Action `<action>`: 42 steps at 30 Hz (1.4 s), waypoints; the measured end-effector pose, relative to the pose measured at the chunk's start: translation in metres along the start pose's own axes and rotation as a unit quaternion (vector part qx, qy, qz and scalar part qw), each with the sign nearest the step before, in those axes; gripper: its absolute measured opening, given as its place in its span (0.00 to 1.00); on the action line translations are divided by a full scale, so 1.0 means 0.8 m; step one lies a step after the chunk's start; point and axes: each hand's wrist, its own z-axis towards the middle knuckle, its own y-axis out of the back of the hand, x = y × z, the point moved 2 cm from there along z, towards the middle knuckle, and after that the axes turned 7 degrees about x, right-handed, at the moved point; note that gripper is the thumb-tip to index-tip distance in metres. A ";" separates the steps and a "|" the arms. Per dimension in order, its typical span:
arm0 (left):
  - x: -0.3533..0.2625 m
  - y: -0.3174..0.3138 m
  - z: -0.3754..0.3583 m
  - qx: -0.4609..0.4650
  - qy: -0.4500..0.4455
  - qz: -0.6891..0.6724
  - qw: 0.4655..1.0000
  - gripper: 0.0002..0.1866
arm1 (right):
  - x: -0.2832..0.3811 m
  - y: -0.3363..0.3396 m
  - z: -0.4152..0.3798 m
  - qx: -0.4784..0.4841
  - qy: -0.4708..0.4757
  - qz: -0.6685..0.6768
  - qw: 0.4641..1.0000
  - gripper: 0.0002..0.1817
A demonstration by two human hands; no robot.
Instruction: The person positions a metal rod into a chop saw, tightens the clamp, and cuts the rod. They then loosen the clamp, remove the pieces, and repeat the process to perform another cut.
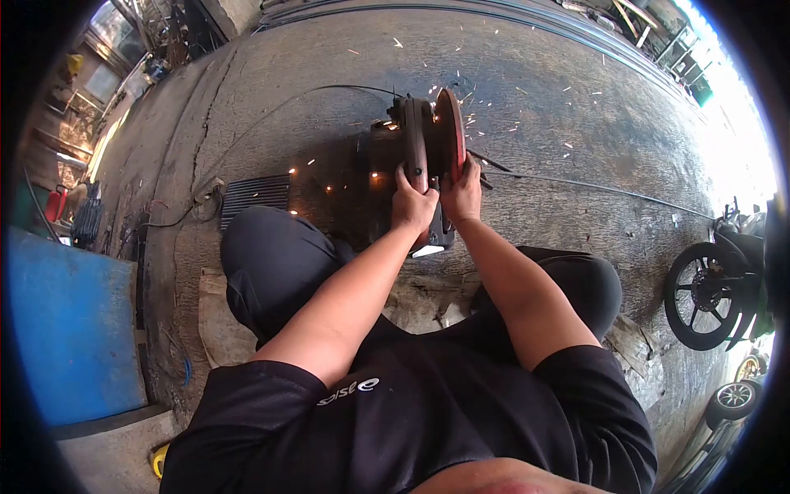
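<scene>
A cut-off saw stands on the floor between my knees, throwing sparks around its upper part. My left hand is closed around the saw's arm, near its front end. Beside it, my right hand is bent closed at the lower edge of the red round disc or guard; what its fingers grip is hidden. A long thin metal rod runs from just past that hand far to the right. Left of the saw, several short dark bars lie side by side.
A cable curves across the concrete floor to the saw. Long metal bars lie along the far edge. On the left stands a blue panel; on the right, a motorcycle wheel. Flattened cardboard lies under my legs.
</scene>
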 end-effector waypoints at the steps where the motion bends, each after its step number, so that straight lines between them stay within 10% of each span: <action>1: 0.000 0.000 -0.001 0.012 0.004 -0.021 1.000 0.44 | 0.000 0.000 0.000 0.000 0.001 -0.001 1.000 0.33; 15: -0.001 0.005 -0.004 0.012 -0.014 -0.013 1.000 0.47 | 0.039 0.021 0.050 -0.044 -0.036 -0.006 0.998 0.26; 23: -0.015 0.013 -0.011 0.043 0.046 -0.036 0.997 0.46 | 0.025 0.013 0.121 0.152 -0.206 -0.088 0.962 0.31; 42: 0.005 0.005 -0.005 0.046 -0.022 -0.051 0.997 0.48 | 0.033 0.011 0.101 0.065 -0.133 -0.102 0.984 0.17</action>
